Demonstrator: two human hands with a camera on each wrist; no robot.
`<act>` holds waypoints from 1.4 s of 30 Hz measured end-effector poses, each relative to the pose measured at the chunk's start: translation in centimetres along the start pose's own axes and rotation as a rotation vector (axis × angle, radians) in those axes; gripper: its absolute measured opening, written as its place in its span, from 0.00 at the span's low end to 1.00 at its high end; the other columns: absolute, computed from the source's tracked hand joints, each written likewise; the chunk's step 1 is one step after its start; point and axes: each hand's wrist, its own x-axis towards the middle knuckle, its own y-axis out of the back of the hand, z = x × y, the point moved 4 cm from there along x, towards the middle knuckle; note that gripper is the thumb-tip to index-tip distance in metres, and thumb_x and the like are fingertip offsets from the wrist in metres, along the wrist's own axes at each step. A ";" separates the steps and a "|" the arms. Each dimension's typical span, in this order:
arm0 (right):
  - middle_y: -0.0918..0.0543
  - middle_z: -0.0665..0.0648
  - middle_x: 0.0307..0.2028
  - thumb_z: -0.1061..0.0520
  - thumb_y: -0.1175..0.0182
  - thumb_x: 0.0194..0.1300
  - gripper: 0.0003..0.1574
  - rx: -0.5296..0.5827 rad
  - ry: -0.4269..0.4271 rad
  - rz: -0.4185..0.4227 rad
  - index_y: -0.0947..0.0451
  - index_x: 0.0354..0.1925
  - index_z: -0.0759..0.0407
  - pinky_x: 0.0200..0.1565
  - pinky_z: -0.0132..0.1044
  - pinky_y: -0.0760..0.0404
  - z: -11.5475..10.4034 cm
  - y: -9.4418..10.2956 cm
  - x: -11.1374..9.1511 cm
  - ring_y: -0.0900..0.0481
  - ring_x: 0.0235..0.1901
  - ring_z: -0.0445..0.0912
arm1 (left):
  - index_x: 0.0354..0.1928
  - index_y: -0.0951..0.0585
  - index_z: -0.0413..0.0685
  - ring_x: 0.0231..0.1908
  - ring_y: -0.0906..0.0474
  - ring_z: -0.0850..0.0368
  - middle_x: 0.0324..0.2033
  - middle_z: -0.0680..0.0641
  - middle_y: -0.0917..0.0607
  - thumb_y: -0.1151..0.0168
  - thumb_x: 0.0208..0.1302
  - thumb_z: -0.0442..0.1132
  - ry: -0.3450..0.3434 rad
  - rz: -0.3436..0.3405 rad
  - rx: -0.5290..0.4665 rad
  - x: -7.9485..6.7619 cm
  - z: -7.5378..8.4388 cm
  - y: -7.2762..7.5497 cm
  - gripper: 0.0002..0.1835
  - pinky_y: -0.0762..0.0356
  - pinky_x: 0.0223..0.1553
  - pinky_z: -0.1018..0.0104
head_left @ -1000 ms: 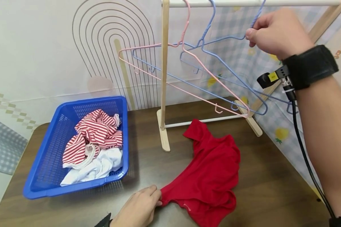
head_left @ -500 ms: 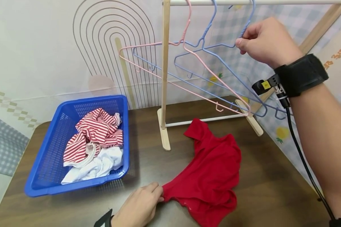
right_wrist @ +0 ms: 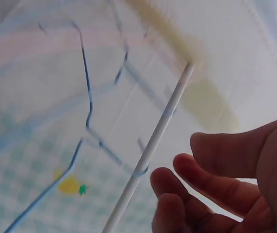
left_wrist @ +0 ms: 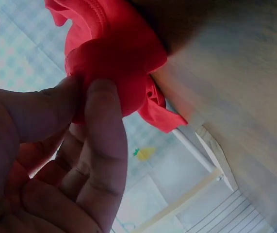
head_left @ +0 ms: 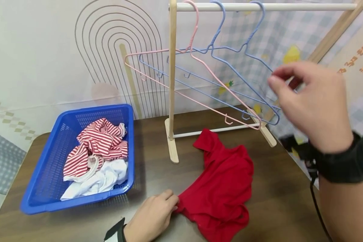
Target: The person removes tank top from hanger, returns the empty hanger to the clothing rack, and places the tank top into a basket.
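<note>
A crumpled red garment [head_left: 220, 188] lies on the table. My left hand [head_left: 152, 215] pinches its near-left edge; in the left wrist view, thumb and forefinger press the red cloth [left_wrist: 114, 58] between them. My right hand [head_left: 317, 104] is up at the right of the rack, fingers loosely bent, holding nothing. The right wrist view shows it apart from the white rail [right_wrist: 157, 131]. Nearest to it is the rightmost blue hanger [head_left: 252, 33], hooked over the rail. Another blue hanger [head_left: 218, 32] and a pink hanger [head_left: 195, 32] hang to its left.
A blue basket [head_left: 132, 148] at the left contains a red-and-white striped garment [head_left: 104, 136] and a white cloth [head_left: 109, 176]. The rack's wooden post [head_left: 172, 74] and foot [head_left: 173, 151] stand between basket and garment. A patterned sheet [head_left: 48, 60] hangs behind.
The right hand has slid the rightmost blue hanger leftward along the rail, let go of it, and moved down and to the right. The left hand keeps its pinch on the red garment.
</note>
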 end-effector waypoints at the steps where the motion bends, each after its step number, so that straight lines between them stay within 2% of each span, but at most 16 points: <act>1: 0.15 0.39 0.31 0.52 0.35 0.70 0.13 0.008 0.036 0.007 0.11 0.44 0.59 0.35 0.24 0.38 -0.3 -0.2 -1.3 0.33 0.29 0.22 | 0.31 0.19 0.53 0.24 0.22 0.62 0.29 0.57 0.21 0.26 0.60 0.38 -0.001 0.004 0.002 0.0 0.0 -0.1 0.08 0.26 0.25 0.69; 4: 0.12 0.58 0.34 0.59 0.32 0.67 0.07 0.024 0.162 0.018 0.11 0.42 0.61 0.38 0.25 0.37 -0.9 -1.3 -4.6 0.30 0.33 0.26 | 0.32 0.19 0.54 0.25 0.22 0.61 0.28 0.57 0.21 0.25 0.58 0.37 0.003 0.008 0.007 0.3 0.0 -0.4 0.09 0.25 0.26 0.67; 7: 0.11 0.56 0.33 0.63 0.29 0.61 0.05 0.038 0.243 -0.011 0.12 0.38 0.60 0.39 0.30 0.32 -0.9 -2.8 -7.3 0.22 0.34 0.37 | 0.32 0.20 0.54 0.26 0.21 0.60 0.27 0.57 0.22 0.25 0.57 0.37 0.002 0.014 0.017 0.8 0.1 -0.4 0.10 0.25 0.27 0.66; 11: 0.11 0.54 0.34 0.61 0.26 0.58 0.08 -0.017 0.263 -0.119 0.13 0.38 0.57 0.38 0.42 0.28 0.3 -5.9 -10.5 0.16 0.33 0.49 | 0.36 0.19 0.54 0.28 0.20 0.60 0.27 0.57 0.22 0.25 0.57 0.36 0.003 0.031 0.008 1.7 0.3 -0.6 0.10 0.25 0.27 0.67; 13: 0.11 0.56 0.37 0.59 0.25 0.58 0.12 -0.073 0.245 -0.196 0.13 0.41 0.57 0.37 0.47 0.27 1.6 -7.9 -11.9 0.14 0.35 0.52 | 0.42 0.18 0.53 0.30 0.19 0.60 0.30 0.57 0.21 0.25 0.57 0.35 0.009 0.021 -0.017 2.1 0.5 -1.0 0.13 0.24 0.27 0.67; 15: 0.11 0.59 0.41 0.56 0.25 0.58 0.17 -0.121 0.210 -0.283 0.14 0.46 0.59 0.37 0.51 0.25 3.1 -9.9 -13.2 0.13 0.38 0.56 | 0.51 0.18 0.54 0.32 0.17 0.59 0.34 0.56 0.19 0.24 0.56 0.35 0.021 -0.010 -0.045 2.3 0.6 -1.6 0.21 0.22 0.28 0.68; 17: 0.12 0.64 0.45 0.53 0.25 0.59 0.23 -0.169 0.166 -0.378 0.15 0.51 0.60 0.38 0.55 0.23 4.7 -11.7 -14.3 0.13 0.41 0.61 | 0.58 0.20 0.55 0.35 0.16 0.58 0.39 0.54 0.17 0.22 0.55 0.39 0.041 -0.053 -0.039 2.6 0.8 -2.3 0.28 0.21 0.26 0.67; 20: 0.15 0.69 0.51 0.50 0.26 0.61 0.31 -0.220 0.079 -0.518 0.19 0.58 0.62 0.40 0.59 0.20 6.8 -13.8 -15.6 0.15 0.44 0.65 | 0.65 0.24 0.59 0.45 0.15 0.55 0.50 0.49 0.16 0.18 0.51 0.48 0.081 -0.131 -0.004 2.8 1.1 -3.5 0.38 0.20 0.24 0.64; 24: 0.18 0.73 0.56 0.47 0.26 0.61 0.41 -0.206 -0.023 -0.668 0.25 0.66 0.64 0.41 0.62 0.16 8.4 -15.8 -16.9 0.16 0.47 0.68 | 0.71 0.27 0.61 0.57 0.18 0.50 0.62 0.42 0.20 0.17 0.49 0.54 0.104 -0.201 0.027 3.4 1.6 -4.9 0.46 0.18 0.23 0.63; 27: 0.20 0.75 0.57 0.47 0.25 0.60 0.46 -0.177 -0.070 -0.746 0.29 0.70 0.65 0.41 0.63 0.14 8.8 -16.9 -17.6 0.17 0.50 0.68 | 0.74 0.30 0.60 0.57 0.20 0.50 0.63 0.41 0.20 0.16 0.48 0.54 0.110 -0.221 0.025 4.2 2.0 -5.6 0.50 0.17 0.24 0.64; 31: 0.18 0.73 0.51 0.55 0.25 0.57 0.43 -0.181 -0.058 -0.750 0.28 0.67 0.68 0.38 0.60 0.14 8.5 -17.7 -18.2 0.17 0.47 0.66 | 0.76 0.34 0.56 0.52 0.22 0.51 0.58 0.41 0.19 0.15 0.47 0.52 0.159 -0.233 -0.009 6.0 2.4 -6.0 0.54 0.19 0.27 0.68; 36: 0.16 0.66 0.38 0.68 0.32 0.54 0.26 -0.137 0.029 -0.671 0.22 0.53 0.70 0.36 0.51 0.14 7.6 -18.1 -18.3 0.17 0.35 0.57 | 0.79 0.39 0.51 0.47 0.22 0.50 0.60 0.38 0.21 0.15 0.48 0.48 0.201 -0.224 -0.080 8.2 2.7 -6.9 0.58 0.20 0.30 0.70; 39: 0.17 0.60 0.32 0.72 0.36 0.53 0.18 -0.079 0.059 -0.686 0.20 0.45 0.67 0.36 0.44 0.16 7.0 -18.4 -18.4 0.20 0.30 0.49 | 0.80 0.42 0.50 0.47 0.22 0.48 0.64 0.35 0.24 0.16 0.50 0.45 0.220 -0.198 -0.118 9.1 2.7 -7.3 0.59 0.21 0.29 0.71; 42: 0.17 0.56 0.33 0.72 0.35 0.54 0.16 -0.004 0.075 -0.727 0.19 0.42 0.63 0.38 0.43 0.16 6.3 -18.5 -18.6 0.21 0.31 0.45 | 0.80 0.43 0.50 0.48 0.21 0.45 0.67 0.33 0.27 0.18 0.52 0.43 0.239 -0.167 -0.139 9.5 2.6 -7.6 0.57 0.19 0.28 0.70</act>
